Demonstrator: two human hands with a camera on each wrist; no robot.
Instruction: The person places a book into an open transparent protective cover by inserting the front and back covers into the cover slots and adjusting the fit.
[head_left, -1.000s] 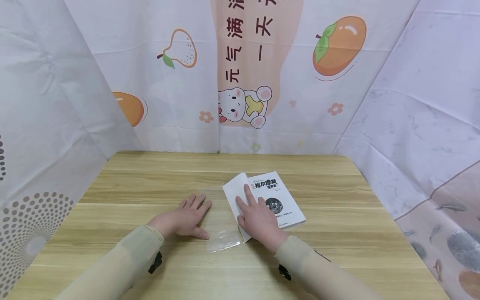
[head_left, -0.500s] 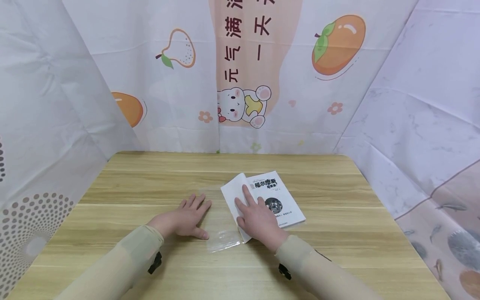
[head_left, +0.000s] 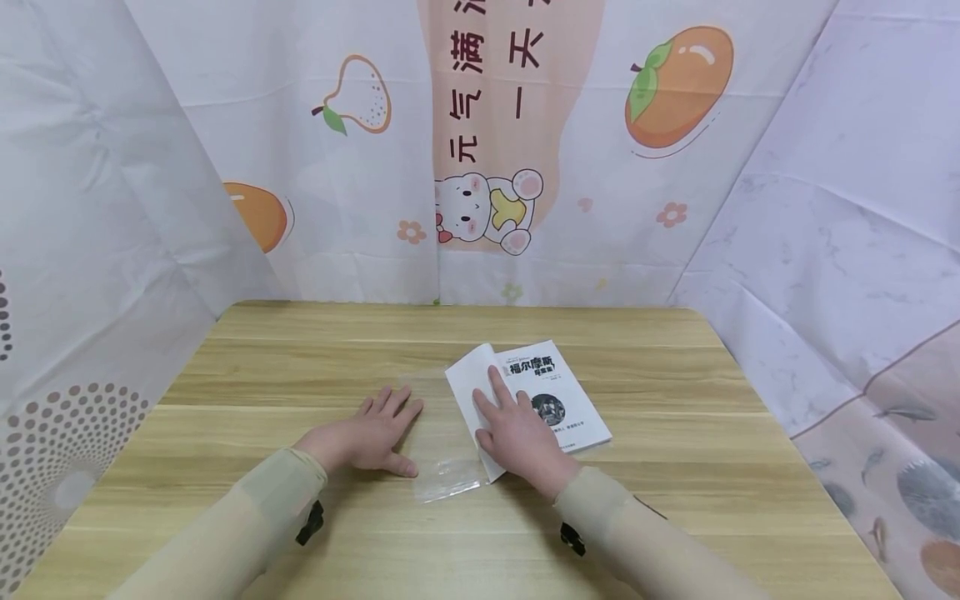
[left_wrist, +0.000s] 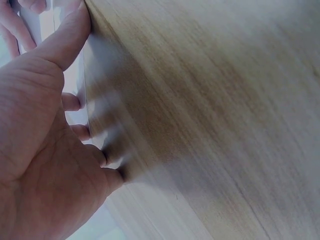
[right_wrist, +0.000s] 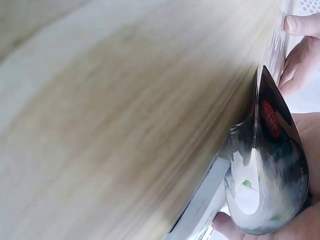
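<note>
A paperback book (head_left: 581, 408) with a white printed title page lies on the table, right of centre. Its front cover (head_left: 461, 383) is folded over to the left, pale inner side up. On that cover my right hand (head_left: 517, 437) rests with fingers spread and pressing. The right wrist view shows the bent cover's glossy dark outside (right_wrist: 280, 170) bulging near the spine. A clear plastic sheet (head_left: 447, 482) lies left of the book and runs under the cover. My left hand (head_left: 371, 437) lies spread at the sheet's left edge, fingertips pressing it down.
The wood-grain table (head_left: 285, 358) extends around the book and sheet. A printed curtain (head_left: 337, 208) hangs at the table's back edge, with more cloth on both sides. A black wrist strap (head_left: 311, 523) shows under the left sleeve.
</note>
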